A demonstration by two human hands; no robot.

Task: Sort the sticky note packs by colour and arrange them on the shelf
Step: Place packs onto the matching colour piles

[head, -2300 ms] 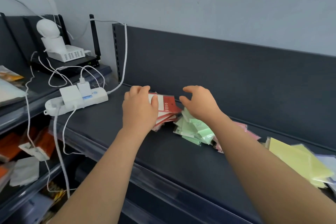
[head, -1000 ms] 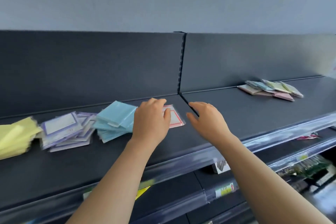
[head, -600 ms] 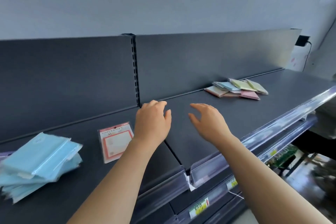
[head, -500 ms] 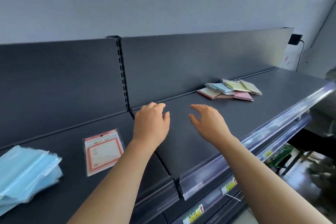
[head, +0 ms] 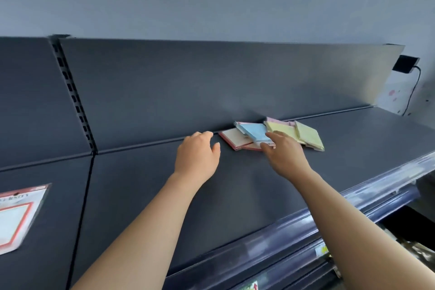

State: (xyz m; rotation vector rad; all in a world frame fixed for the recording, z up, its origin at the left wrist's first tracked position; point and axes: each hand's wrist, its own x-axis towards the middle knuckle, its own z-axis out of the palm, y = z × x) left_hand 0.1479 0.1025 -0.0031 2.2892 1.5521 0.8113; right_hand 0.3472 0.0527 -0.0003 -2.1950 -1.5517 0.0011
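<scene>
Head camera, the only view: a small mixed pile of sticky note packs point(head: 270, 136) lies on the dark shelf point(head: 235, 195), pushed close to the back panel point(head: 188, 89) and well right of the slotted upright point(head: 73, 101). In the pile a blue pack point(head: 255, 132) lies on top of a red-edged pack point(head: 233, 139). Two yellow packs point(head: 306, 135) overlap to the right of the blue one, and a pink pack point(head: 274, 120) peeps out behind.

The right hand point(head: 286, 155) is stretched over the near edge of the pile, fingers point(head: 274, 135) spread and fairly straight, gripping nothing. They seem to rest on the blue pack, though the hand hides the contact. The left hand point(head: 197, 155) hovers just left of the pile, its fingers loosely bent and empty, close to the red-edged pack but apart from it.

The packs look thin, light and wrapped in glossy film, so they will probably slide over one another easily and skid on the smooth shelf. A pinch at a free corner or along the near edge, thumb beneath and fingers on top, should lift one cleanly. The blue pack on top is the natural first pick, with the other hand steadying the rest.

At the far left edge of the view a separate red-bordered packet point(head: 16, 214) lies flat on the next shelf section. A black plug point(head: 406, 63) sits on the wall at upper right.
</scene>
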